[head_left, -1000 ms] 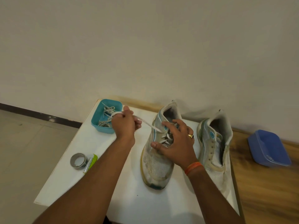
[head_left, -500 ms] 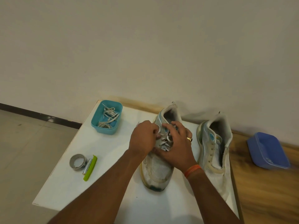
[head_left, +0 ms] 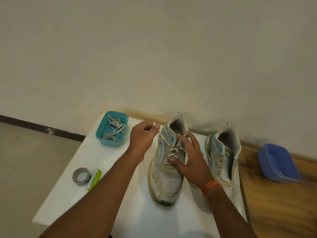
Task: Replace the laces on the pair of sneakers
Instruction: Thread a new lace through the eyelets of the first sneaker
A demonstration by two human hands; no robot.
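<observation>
Pinching the free end of a white lace, the left hand is held just beside the collar of the left-side sneaker, its fingers curled round the lace tip; the lace is seen running from that pinch down into the upper eyelets, where it is criss-crossed over the tongue; the right hand is spread over the same sneaker, fingers straight and splayed, the thumb pressed on the lower lacing; an orange band is worn at that wrist; the second sneaker is stood just to the right, unlaced, its eyelets bare; both are set on a white table; a teal tray holding loose laces is placed at the far left corner; a roll of grey tape and a green cutter are laid touching near the left edge; a blue tub is set apart on the wooden surface; a small blue emblem is seen on each sneaker, but no writing can be read.
</observation>
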